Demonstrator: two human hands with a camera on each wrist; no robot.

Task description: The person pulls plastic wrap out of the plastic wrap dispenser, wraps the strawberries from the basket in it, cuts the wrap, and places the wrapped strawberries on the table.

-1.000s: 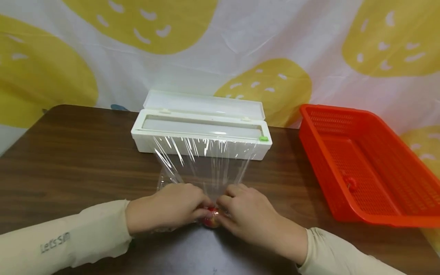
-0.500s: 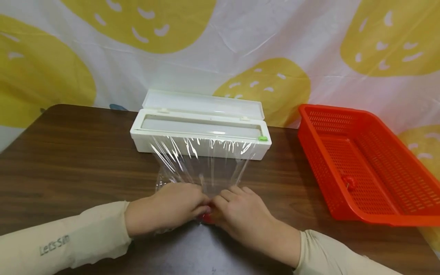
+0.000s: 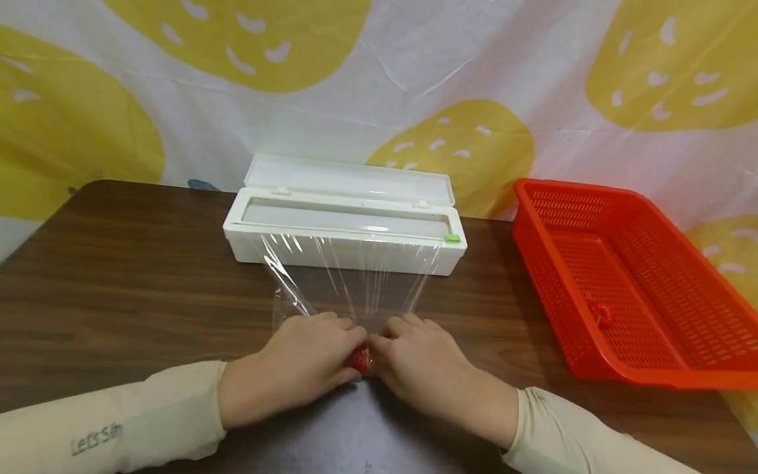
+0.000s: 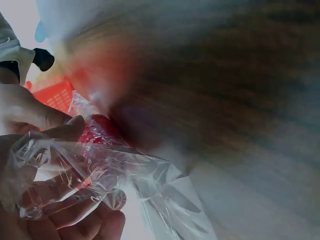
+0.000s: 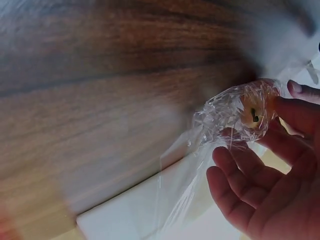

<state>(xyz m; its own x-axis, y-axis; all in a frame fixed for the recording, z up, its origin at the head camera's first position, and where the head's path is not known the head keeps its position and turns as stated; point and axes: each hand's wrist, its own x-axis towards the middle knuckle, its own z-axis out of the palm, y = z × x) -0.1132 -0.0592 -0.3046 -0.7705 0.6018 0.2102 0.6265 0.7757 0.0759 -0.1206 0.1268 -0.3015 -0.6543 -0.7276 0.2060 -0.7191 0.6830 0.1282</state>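
Over a dark, wood-grained table, from the head view, two hands are meeting around one rounded red fruit, its skin glinting. The left hand is curling its fingers over the fruit's left side, thumb tucked near its lower edge; the right hand is gripping it from the other side. One sheet of clear, shiny film is stretching in taut creases from one long white box with a raised lid and one green tab. To the right, one perforated red plastic basket is holding one small red object. From the left wrist, crinkled film is lying across the left hand's fingers, and the fruit is showing red through it, just beyond the thumb. From the right wrist, the right hand's thumb and fingers are pressing around the fruit, whose yellowish end is showing one dark stem through bunched film; the other fingers are bending loosely beneath.
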